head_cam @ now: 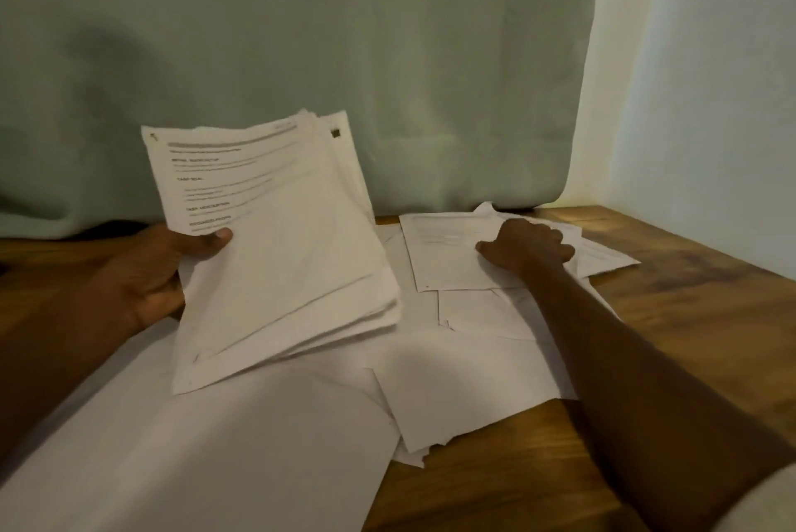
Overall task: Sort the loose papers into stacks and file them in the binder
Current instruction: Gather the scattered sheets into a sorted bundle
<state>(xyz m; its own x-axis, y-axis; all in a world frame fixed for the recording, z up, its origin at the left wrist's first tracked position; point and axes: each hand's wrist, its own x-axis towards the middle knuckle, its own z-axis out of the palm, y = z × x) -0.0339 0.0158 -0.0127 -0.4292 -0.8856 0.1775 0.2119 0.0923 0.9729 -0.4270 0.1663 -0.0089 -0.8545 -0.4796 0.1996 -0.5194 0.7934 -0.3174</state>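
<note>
Left hand [150, 273] grips thick white printed paper stack [280, 247], tilted above loose white sheets [465, 393]. Right hand [527, 249], fingers curled, presses far sheet [448, 256]. Bare brown wooden table [698, 294] at right edge.

The table [689, 299] was brown wood with a smooth, slightly shiny top. The papers [465, 385] were thin, white and matt. The curtain [301, 58] was soft green cloth.

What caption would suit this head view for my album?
Left hand holds a stack of papers while right hand reaches onto loose sheets on the wooden table.
</note>
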